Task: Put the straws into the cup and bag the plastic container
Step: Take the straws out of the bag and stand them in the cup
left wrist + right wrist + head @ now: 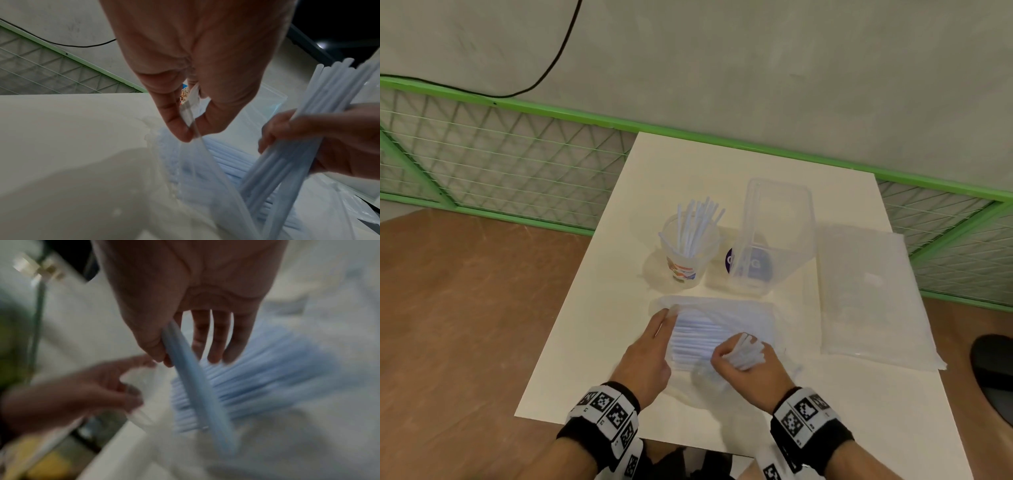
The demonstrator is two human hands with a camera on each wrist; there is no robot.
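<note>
A clear bag of pale straws [717, 329] lies on the white table [592, 342] in front of me. My left hand [654, 337] pinches the bag's edge [190, 113] between thumb and fingers. My right hand [739, 358] grips a bundle of straws [304, 142] drawn partly out of the bag; the same bundle of straws [197, 386] looks blurred in the right wrist view. Behind the bag stands a clear cup [686, 255] holding several straws. To its right stands the empty clear plastic container [774, 236], upright.
A flat stack of clear plastic bags [873, 298] lies at the table's right side. A green mesh fence [500, 161] runs behind the table. A dark object [996, 370] sits at the right edge. A black cable [558, 54] hangs on the wall.
</note>
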